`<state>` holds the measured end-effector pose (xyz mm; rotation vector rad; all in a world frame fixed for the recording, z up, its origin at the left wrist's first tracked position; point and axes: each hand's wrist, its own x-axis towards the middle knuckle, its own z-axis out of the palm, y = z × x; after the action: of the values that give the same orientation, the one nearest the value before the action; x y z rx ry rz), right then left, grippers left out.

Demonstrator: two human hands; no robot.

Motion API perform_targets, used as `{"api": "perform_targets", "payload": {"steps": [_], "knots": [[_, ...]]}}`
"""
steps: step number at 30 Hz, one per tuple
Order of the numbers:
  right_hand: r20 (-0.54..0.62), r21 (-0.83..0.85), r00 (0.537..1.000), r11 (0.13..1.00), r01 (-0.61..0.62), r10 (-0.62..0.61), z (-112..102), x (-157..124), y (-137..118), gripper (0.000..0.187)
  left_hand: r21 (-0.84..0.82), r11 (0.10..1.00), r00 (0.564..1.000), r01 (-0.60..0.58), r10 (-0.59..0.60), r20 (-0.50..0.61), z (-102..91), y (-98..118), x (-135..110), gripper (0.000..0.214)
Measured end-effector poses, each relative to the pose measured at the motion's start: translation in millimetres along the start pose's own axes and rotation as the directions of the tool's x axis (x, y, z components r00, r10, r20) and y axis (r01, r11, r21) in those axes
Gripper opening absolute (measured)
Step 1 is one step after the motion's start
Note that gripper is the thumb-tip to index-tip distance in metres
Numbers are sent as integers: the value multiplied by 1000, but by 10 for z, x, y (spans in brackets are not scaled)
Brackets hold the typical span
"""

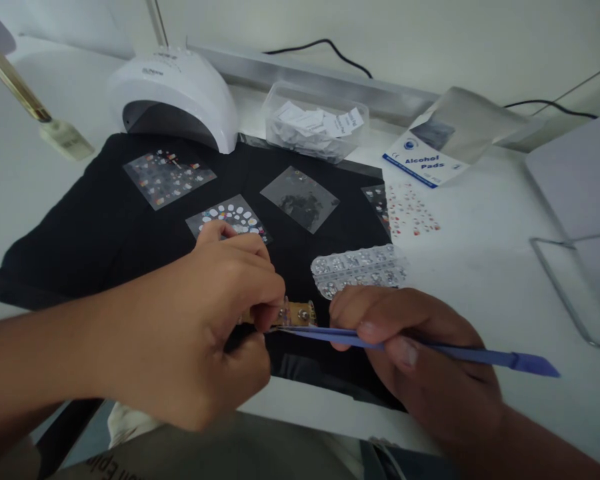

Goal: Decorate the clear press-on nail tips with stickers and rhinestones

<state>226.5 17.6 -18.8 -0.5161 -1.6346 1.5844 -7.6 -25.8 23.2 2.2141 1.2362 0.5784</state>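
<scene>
My left hand (205, 320) is closed, its fingertips pinching a small tan holder with nail tips (297, 313) low over the black mat (105, 233). My right hand (420, 353) is closed on a thin blue stick tool (455, 352). The tool's front end reaches left to the holder at my left fingertips, and its flat end points right. A clear sheet of nail tips (357, 269) lies just beyond my right hand.
On the mat lie several clear sticker sheets (167, 177). A white nail lamp (175, 97) stands at the back left, a clear box of paper slips (315, 123) behind the mat, an alcohol pads box (423, 163) at the back right. A metal frame (570, 293) stands at the right.
</scene>
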Motion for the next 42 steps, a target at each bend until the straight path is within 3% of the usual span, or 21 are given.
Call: {"api": "perform_targets", "payload": {"steps": [13, 19, 27, 30, 42], "knots": [[-40, 26, 999, 1000, 11, -10, 17, 23, -23, 16, -16, 999, 999, 29, -29, -21, 13, -4, 8, 12], [-84, -2, 996, 1000, -11, 10, 15, 26, -26, 15, 74, 995, 998, 66, -64, -29, 10, -2, 11, 12], [-204, -77, 975, 991, -110, 93, -118, -64, 45, 14, 138, 985, 992, 104, -93, -81, 88, -73, 2, 18], [-182, -113, 974, 982, -155, 133, -147, -91, 39, 15, 187, 978, 994, 90, -78, -72, 189, -99, 22, 27], [-151, -169, 964, 955, -243, 219, -170, -143, -66, 16, 196, 979, 996, 51, -35, -87, 299, -96, 57, 8]]}}
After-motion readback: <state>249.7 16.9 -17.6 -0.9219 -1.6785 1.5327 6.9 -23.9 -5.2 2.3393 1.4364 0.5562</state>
